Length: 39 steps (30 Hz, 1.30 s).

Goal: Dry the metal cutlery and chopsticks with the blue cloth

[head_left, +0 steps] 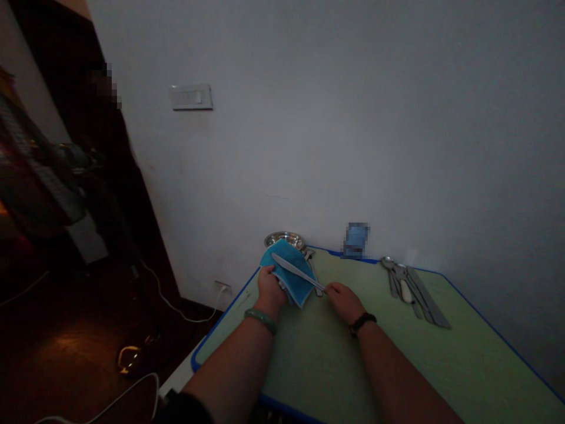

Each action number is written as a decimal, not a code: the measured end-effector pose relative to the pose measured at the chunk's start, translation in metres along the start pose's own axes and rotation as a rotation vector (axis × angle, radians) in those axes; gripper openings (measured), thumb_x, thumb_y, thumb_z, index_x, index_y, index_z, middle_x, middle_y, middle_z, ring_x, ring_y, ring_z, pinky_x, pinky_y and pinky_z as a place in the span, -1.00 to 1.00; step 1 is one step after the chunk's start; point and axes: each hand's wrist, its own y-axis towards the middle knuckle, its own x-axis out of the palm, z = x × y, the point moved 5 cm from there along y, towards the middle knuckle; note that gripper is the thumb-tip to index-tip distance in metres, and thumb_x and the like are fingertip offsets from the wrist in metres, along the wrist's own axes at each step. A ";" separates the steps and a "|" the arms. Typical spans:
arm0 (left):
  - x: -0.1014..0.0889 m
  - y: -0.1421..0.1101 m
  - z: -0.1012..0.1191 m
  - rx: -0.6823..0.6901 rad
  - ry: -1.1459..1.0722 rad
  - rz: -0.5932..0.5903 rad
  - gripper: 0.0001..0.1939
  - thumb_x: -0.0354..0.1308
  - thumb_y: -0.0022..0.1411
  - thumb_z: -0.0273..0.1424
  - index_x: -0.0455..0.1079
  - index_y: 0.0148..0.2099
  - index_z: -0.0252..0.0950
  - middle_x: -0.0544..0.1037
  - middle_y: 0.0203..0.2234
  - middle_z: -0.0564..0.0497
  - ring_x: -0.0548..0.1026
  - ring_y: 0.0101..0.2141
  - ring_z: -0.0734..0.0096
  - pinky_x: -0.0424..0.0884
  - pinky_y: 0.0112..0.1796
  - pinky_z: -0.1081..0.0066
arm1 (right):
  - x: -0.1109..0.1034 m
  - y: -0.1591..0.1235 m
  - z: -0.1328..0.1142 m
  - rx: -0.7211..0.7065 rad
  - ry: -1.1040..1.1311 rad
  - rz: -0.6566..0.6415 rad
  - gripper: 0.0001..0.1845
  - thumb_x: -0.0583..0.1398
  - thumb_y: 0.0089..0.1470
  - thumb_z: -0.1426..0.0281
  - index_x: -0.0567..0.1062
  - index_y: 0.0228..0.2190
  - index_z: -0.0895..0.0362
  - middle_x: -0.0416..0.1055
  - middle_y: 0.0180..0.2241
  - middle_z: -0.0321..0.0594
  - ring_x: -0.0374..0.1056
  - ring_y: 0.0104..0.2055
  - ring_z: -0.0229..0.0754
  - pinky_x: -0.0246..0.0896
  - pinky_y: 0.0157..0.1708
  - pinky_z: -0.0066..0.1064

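A blue cloth (295,286) is spread over my left hand (269,288), which grips it from below with the thumb near its left edge. Across the cloth lies a table knife (295,271), its blade tip pointing up and left. My right hand (345,301) is closed around the end of the knife's handle. Just behind the cloth sits a round steel dish (285,239), partly covered by it. Beside the cloth some metal cutlery (318,288) shows on the table, mostly hidden. The fingers of my left hand under the cloth are out of sight.
The green table (326,359) has a blue rim and stands against a white wall. Several spoons and knives (412,288) lie together at the right. A blurred-out blue item (355,240) stands at the back edge. A person (103,135) is in the dark area at left.
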 end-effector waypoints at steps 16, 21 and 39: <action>0.006 -0.005 0.002 0.040 0.090 -0.030 -0.85 -0.06 -0.07 -0.44 0.33 -0.51 -0.32 0.37 -0.75 0.02 0.47 -0.56 0.26 0.41 -0.27 0.21 | -0.001 -0.002 -0.003 -0.009 -0.013 -0.014 -0.64 -0.07 0.04 0.20 0.45 -0.39 0.08 0.44 -0.34 -0.24 0.29 -0.27 -0.20 0.05 -0.34 -0.46; 0.008 -0.006 0.001 0.026 0.076 -0.030 -0.83 -0.07 -0.07 -0.43 0.34 -0.50 -0.32 0.41 -0.72 -0.01 0.51 -0.48 0.20 0.41 -0.26 0.19 | 0.001 0.000 0.000 -0.017 -0.008 -0.005 -0.65 -0.06 0.04 0.19 0.45 -0.39 0.07 0.44 -0.35 -0.26 0.29 -0.28 -0.20 0.05 -0.32 -0.46; 0.007 -0.009 -0.004 -0.052 0.110 -0.026 -0.81 -0.05 -0.08 -0.43 0.37 -0.43 -0.35 0.46 -0.70 -0.02 0.51 -0.52 0.19 0.43 -0.30 0.16 | 0.000 -0.004 -0.005 -0.008 -0.039 -0.004 -0.66 -0.08 0.06 0.17 0.41 -0.38 0.04 0.44 -0.35 -0.28 0.30 -0.26 -0.19 0.05 -0.29 -0.42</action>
